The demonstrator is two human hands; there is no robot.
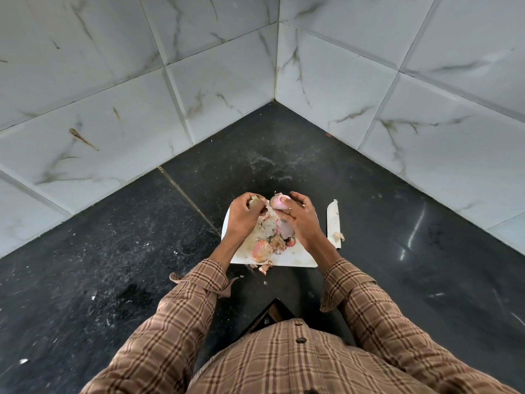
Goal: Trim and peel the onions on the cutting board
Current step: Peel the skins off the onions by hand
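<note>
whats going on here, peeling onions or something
Yes. A person in a plaid shirt stands at a dark counter in a tiled corner, peeling onions over a white cutting board. The right hand holds a mostly peeled pink onion, and the left hand grips a piece of dry skin. Another onion with its skin on lies at the board's near edge among peel scraps. A knife lies on the counter to the right of the board, not in use.
</note>
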